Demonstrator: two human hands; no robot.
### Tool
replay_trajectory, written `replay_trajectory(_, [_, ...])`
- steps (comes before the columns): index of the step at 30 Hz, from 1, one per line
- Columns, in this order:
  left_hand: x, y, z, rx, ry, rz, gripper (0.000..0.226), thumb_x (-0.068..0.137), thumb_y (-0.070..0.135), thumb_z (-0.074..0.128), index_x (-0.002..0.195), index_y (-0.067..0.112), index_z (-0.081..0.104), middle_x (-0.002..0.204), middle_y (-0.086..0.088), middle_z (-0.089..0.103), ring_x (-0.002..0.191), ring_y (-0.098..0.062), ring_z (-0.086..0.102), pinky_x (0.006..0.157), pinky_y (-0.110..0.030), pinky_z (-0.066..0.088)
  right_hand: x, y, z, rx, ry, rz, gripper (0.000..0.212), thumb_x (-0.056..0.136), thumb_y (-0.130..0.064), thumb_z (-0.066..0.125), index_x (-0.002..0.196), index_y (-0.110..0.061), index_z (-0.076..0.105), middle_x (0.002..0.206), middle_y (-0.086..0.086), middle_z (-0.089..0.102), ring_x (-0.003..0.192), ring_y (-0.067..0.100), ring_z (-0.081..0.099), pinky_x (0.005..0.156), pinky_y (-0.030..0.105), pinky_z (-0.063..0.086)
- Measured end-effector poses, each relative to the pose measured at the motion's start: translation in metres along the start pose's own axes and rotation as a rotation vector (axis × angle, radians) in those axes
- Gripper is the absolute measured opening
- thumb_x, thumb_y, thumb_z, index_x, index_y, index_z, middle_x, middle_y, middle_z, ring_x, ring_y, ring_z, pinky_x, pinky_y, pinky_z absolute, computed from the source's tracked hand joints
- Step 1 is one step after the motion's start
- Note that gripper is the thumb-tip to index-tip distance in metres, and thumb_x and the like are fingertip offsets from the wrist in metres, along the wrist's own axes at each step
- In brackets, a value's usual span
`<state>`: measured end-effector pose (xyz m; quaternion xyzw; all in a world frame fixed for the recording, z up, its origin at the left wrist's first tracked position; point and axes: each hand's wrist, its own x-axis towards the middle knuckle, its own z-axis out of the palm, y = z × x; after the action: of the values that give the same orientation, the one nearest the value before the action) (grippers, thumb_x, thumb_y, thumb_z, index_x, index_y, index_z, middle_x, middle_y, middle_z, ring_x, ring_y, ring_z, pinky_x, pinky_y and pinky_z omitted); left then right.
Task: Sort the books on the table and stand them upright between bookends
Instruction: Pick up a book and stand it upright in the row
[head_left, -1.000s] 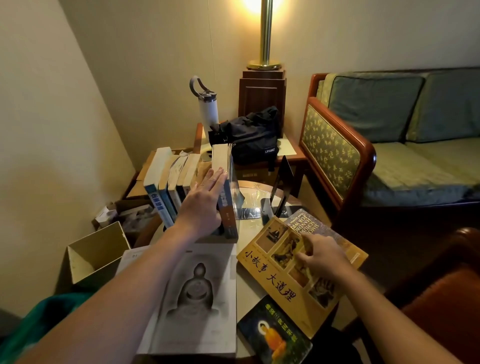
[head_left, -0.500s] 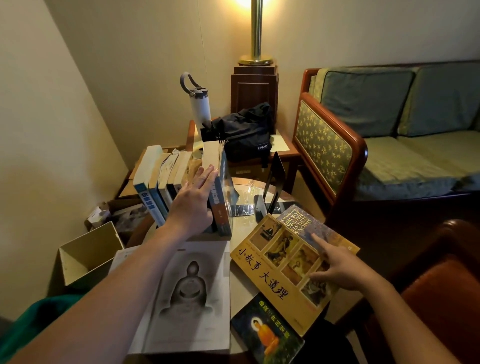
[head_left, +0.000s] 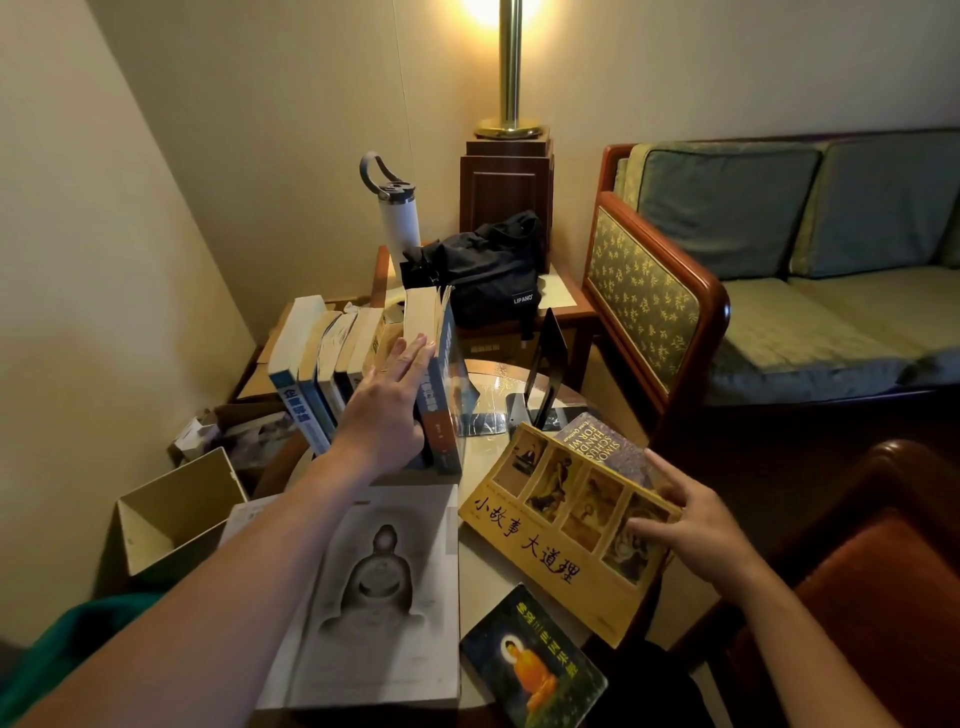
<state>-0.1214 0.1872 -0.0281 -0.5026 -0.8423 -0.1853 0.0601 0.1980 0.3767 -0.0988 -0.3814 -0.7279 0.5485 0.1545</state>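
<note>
Bracing the leaning row of upright books (head_left: 332, 364) at centre left of the frame, the left hand (head_left: 387, 410) is laid flat with fingers straight against the outermost volume. Nothing is gripped. At lower right, the right hand (head_left: 691, 525) is spread over the far edge of the yellow paperback (head_left: 561, 525), thumb on the cover and fingers loose. Whether a fingertip has got under the edge cannot be told. The hands are well apart.

The yellow paperback lies flat on the round table (head_left: 480, 566), its upper corner overlapping a darker book (head_left: 605, 449). A large grey book (head_left: 384, 582) and a small dark book (head_left: 530, 660) lie flat below. A black bookend (head_left: 545, 374) stands just above the paperback, apart from the row.

Handling, as judged: the paperback is wide, thin and soft-covered, so probably light but floppy, and sag is expected if it is lifted by one corner. It is best taken along a long edge, thumb above and fingers beneath, once that edge is tipped up. The row leans — toppling is likely if it is left unbraced.
</note>
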Motion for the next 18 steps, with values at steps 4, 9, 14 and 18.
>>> replay_trajectory(4, [0.000, -0.001, -0.001, 0.000, -0.008, -0.001, 0.092, 0.084, 0.006, 0.062, 0.159, 0.022, 0.011, 0.167, 0.007, 0.007, 0.154, -0.017, -0.002, 0.122, -0.050, 0.020, 0.003, -0.003, 0.015, 0.275, 0.190, -0.009, 0.072, 0.080, -0.011, 0.079, 0.143, -0.032, 0.051, 0.123, -0.002, 0.062, 0.110, 0.019, 0.063, 0.079, 0.037, 0.058])
replay_trajectory(9, [-0.001, 0.002, -0.002, -0.006, -0.003, -0.005, 0.093, 0.084, 0.006, 0.063, 0.160, 0.021, 0.011, 0.167, 0.007, 0.006, 0.154, -0.017, -0.002, 0.122, -0.050, 0.021, 0.007, -0.013, 0.026, 0.339, 0.274, 0.031, 0.020, 0.088, -0.017, 0.071, 0.107, -0.017, 0.069, 0.096, 0.003, 0.076, 0.098, 0.024, 0.072, 0.082, 0.049, 0.059])
replay_trajectory(14, [-0.001, 0.004, -0.004, -0.003, -0.013, -0.006, 0.093, 0.084, 0.004, 0.061, 0.160, 0.022, 0.010, 0.167, 0.008, 0.005, 0.154, -0.016, -0.004, 0.123, -0.047, 0.018, 0.008, -0.040, 0.019, 0.428, 0.239, 0.035, 0.018, 0.091, -0.015, 0.068, 0.108, -0.009, 0.068, 0.094, 0.008, 0.077, 0.090, 0.024, 0.074, 0.072, 0.044, 0.060])
replay_trajectory(18, [-0.002, 0.005, -0.006, -0.015, -0.015, -0.016, 0.092, 0.085, 0.004, 0.061, 0.160, 0.023, 0.011, 0.167, 0.009, 0.004, 0.154, -0.016, -0.004, 0.122, -0.047, 0.018, 0.006, -0.070, 0.012, 0.417, 0.165, -0.043, 0.020, 0.092, -0.015, 0.066, 0.111, -0.010, 0.066, 0.094, 0.011, 0.076, 0.088, 0.027, 0.075, 0.071, 0.046, 0.060])
